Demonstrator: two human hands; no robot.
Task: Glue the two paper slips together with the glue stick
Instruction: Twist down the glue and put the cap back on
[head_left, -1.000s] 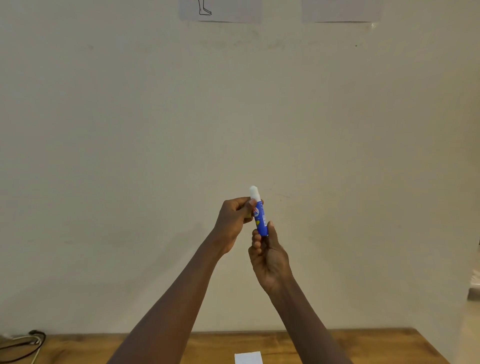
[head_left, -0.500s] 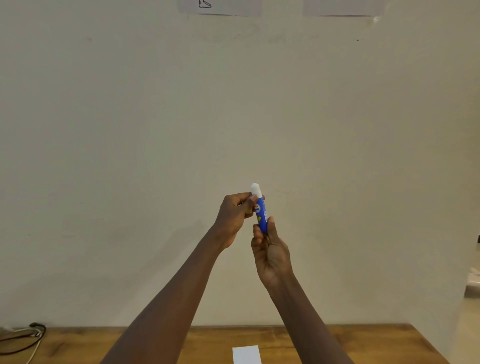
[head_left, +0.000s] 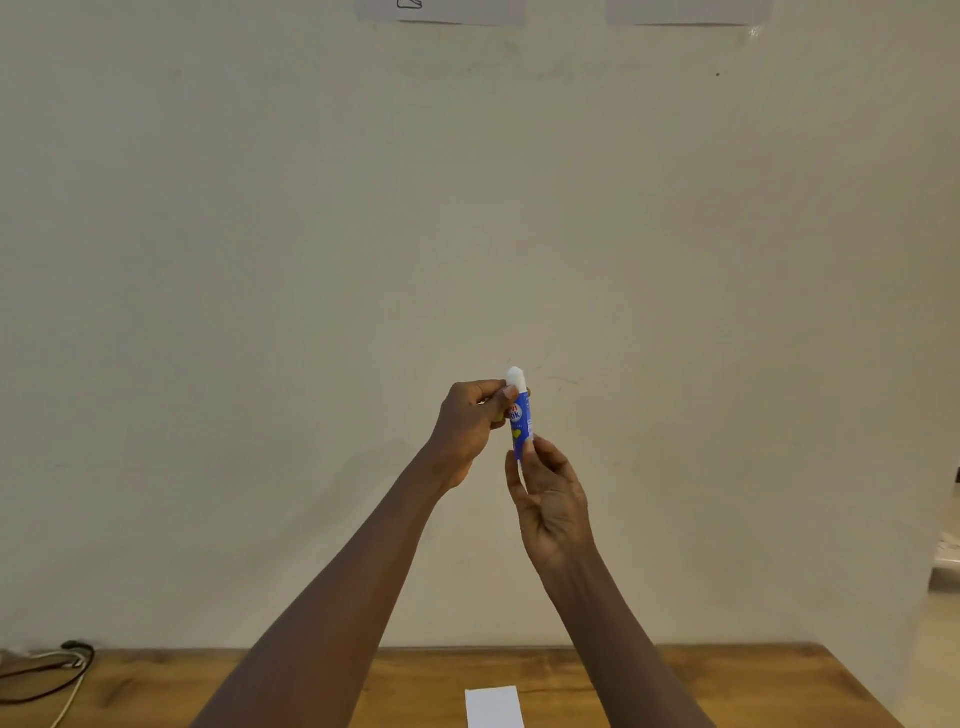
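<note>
A blue glue stick (head_left: 522, 422) with a white top stands upright in front of the wall, raised well above the table. My left hand (head_left: 467, 426) pinches its upper part just under the white top. My right hand (head_left: 550, 499) touches the bottom end with its fingertips, the fingers loosened and spread. A white paper slip (head_left: 493, 706) lies on the wooden table (head_left: 727, 691) at the lower edge of the view, between my forearms. A second slip is not visible.
A plain cream wall fills most of the view, with two paper sheets (head_left: 441, 10) taped at the top. Cables (head_left: 52, 675) lie on the table's far left. The table's right edge runs diagonally at the lower right.
My right hand has loosened its hold on the base of the glue stick and its fingers have spread. The view has tilted slightly down, showing more of the table and slip.
</note>
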